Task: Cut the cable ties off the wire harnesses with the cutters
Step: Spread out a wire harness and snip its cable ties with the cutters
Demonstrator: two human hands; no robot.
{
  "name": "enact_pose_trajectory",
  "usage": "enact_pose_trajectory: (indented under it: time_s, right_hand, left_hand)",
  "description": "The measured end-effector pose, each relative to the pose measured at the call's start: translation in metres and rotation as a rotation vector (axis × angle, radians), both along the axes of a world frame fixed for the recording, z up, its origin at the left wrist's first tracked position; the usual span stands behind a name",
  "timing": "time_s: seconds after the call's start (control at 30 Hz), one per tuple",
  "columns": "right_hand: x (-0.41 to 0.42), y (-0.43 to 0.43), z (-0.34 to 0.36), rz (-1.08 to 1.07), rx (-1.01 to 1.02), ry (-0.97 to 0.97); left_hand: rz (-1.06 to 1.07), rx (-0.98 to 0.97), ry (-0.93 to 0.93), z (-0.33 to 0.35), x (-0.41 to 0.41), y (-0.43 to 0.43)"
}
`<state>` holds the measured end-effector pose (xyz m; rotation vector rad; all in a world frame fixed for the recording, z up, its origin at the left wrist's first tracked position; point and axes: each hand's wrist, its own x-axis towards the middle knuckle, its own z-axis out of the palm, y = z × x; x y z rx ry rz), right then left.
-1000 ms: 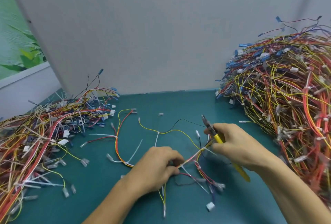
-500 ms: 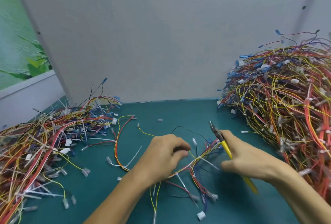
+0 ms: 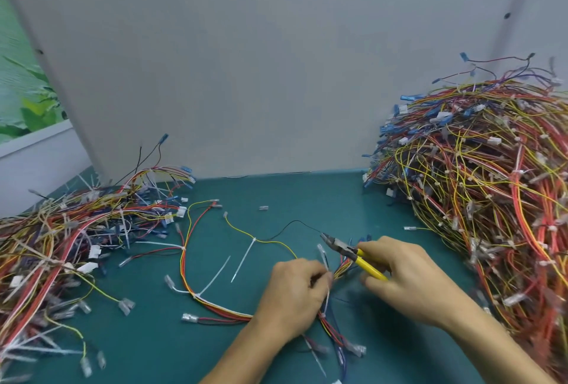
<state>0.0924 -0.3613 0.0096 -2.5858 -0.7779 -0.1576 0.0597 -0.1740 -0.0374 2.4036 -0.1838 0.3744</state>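
A wire harness (image 3: 215,307) of red, yellow and orange wires lies spread on the green table (image 3: 307,196), with white cable ties (image 3: 244,256) sticking out of it. My left hand (image 3: 292,297) pinches the harness near its middle. My right hand (image 3: 405,279) grips the yellow-handled cutters (image 3: 353,253), whose dark jaws point up and left, just above the wires to the right of my left hand. Whether the jaws touch a tie I cannot tell.
A big heap of harnesses (image 3: 479,187) fills the right side. A flatter pile of wires (image 3: 70,239) covers the left. Loose connectors (image 3: 263,208) and cut tie ends lie between them. A grey panel (image 3: 276,61) closes off the back.
My left hand has slid right along the harness toward the cutters. My right hand has lowered the cutters so the jaws point more to the left, close to my left hand.
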Motion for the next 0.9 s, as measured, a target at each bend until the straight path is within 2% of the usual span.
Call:
enact_pose_trajectory:
  time_s: [0.23, 0.4, 0.5, 0.9]
  right_hand:
    - [0.000, -0.002, 0.000, -0.033, -0.101, 0.016]
    - [-0.001, -0.005, 0.000, -0.097, -0.215, -0.003]
    - [-0.002, -0.006, 0.001, -0.118, -0.240, -0.009]
    - [-0.010, -0.011, 0.007, -0.099, -0.445, -0.039]
  left_hand:
    - [0.027, -0.160, 0.117, 0.005, 0.009, 0.006]
    - [0.024, -0.073, 0.120, 0.002, 0.007, -0.001]
    - [0.020, -0.091, 0.117, 0.002, 0.006, -0.001]
    - [0.029, -0.500, 0.178, 0.002, 0.007, 0.008]
